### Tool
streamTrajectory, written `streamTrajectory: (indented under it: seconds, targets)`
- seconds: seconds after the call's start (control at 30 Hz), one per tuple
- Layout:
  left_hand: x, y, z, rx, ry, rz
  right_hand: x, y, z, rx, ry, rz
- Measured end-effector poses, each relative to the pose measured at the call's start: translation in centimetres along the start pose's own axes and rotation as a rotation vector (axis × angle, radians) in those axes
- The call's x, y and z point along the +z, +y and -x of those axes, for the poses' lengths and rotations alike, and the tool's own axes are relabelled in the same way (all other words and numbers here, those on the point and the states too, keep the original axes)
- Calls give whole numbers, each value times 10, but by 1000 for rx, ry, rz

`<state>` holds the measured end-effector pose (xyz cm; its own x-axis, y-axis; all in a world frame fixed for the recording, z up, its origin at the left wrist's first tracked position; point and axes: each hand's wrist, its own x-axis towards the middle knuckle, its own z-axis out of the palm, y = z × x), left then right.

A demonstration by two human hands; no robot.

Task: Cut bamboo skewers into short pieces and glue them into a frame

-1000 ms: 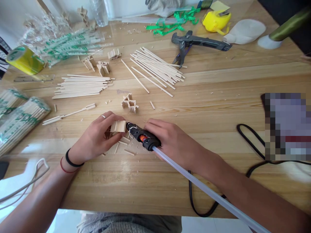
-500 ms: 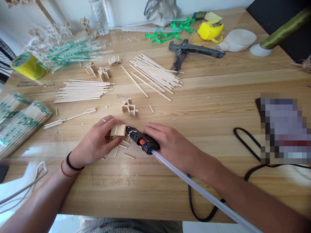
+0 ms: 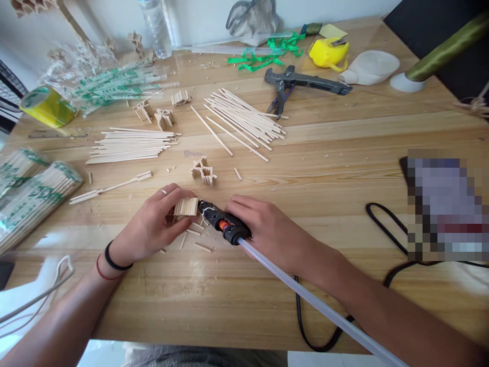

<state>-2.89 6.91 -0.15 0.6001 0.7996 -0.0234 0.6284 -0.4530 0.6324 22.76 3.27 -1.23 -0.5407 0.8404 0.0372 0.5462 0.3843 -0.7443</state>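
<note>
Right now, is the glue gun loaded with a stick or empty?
Loaded: a clear glue stick juts from the back of the glue gun held in the right hand.

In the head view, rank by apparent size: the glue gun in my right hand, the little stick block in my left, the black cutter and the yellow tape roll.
1. Black cutter, though farther away.
2. Glue gun, partly hidden by the right hand.
3. Yellow tape roll.
4. Stick block in the left hand.
</note>
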Motion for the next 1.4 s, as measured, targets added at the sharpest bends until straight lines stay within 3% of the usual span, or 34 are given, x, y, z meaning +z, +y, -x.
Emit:
streamTrajectory:
  seconds: [1.4]
  targets:
    - [0,2,0,-18,-6,-4,-2,-1,0,-9,-2,28]
